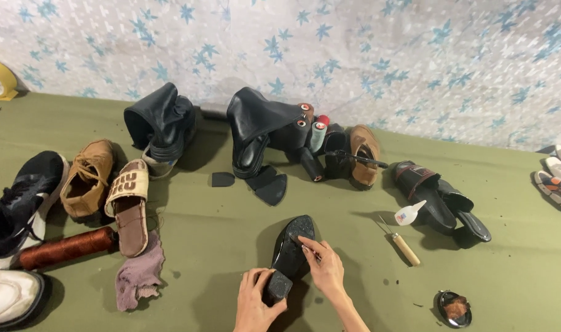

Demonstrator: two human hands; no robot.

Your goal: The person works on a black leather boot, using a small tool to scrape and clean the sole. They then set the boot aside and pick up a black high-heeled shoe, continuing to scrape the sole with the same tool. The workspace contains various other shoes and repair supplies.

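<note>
Gripping the heel of an upturned black shoe (291, 255), left hand (256, 303) has fingers curled around it. Right hand (324, 265) pinches a thin tool against the sole, fingertips pressed together. Shoe lies near the front edge of the green worktop (219, 227); awl (403, 245) and glue bottle (409, 213) to its right.

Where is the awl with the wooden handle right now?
The awl lies on the green cloth right of the upturned black shoe the hands hold, just below the small white glue bottle and the black sandals.
</note>
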